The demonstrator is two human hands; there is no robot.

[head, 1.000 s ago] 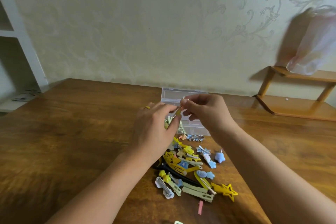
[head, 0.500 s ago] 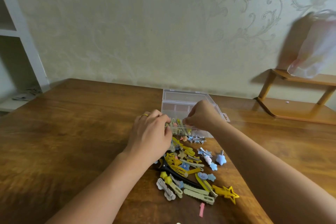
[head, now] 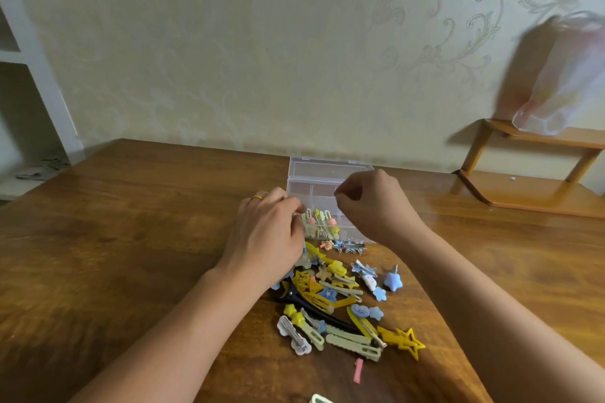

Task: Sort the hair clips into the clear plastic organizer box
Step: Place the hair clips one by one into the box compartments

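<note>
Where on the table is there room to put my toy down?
Bare wood lies left of the left hand, and to the right, between the right hand and the wooden shelf. It is crowded in the middle: the clip pile and the organizer box.

Yellow, blue, pale green hair clips (head: 340,301); brown wood-grain table (head: 131,239)

No writing, label, brand or number can be read anywhere, neither on the clear plastic organizer box (head: 327,173) nor on the colourful plastic hair clips (head: 340,301).
</note>
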